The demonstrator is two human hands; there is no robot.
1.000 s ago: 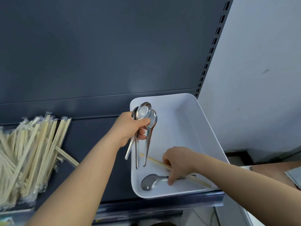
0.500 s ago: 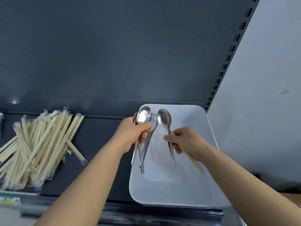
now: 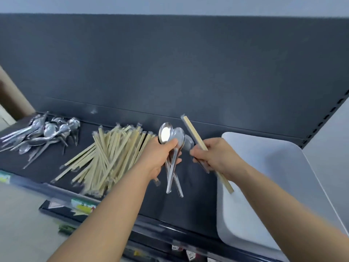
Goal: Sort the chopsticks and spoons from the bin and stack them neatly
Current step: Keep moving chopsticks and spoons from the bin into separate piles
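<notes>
My left hand [image 3: 160, 156] grips a bunch of steel spoons [image 3: 171, 137], bowls up and handles hanging down over the dark shelf. My right hand [image 3: 213, 156] holds a wrapped pair of chopsticks [image 3: 190, 128] tilted up to the left, together with one more spoon [image 3: 188, 142] whose bowl shows beside the bunch. The two hands are close together, just left of the white bin [image 3: 264, 167], which looks empty. A heap of wrapped chopsticks [image 3: 111, 154] lies left of my left hand. A pile of spoons [image 3: 43, 131] lies at the far left of the shelf.
The dark shelf [image 3: 188, 205] has a tall dark back panel [image 3: 170, 72] and a front rail with price labels [image 3: 83, 207]. A pale wall stands to the right of the bin. Bare shelf surface shows between the chopstick heap and the bin.
Both hands have moved left, out of the bin, and now hover over the shelf. My right hand lifted the last spoon and the chopsticks out of the bin. The view swung left, revealing the spoon pile.
</notes>
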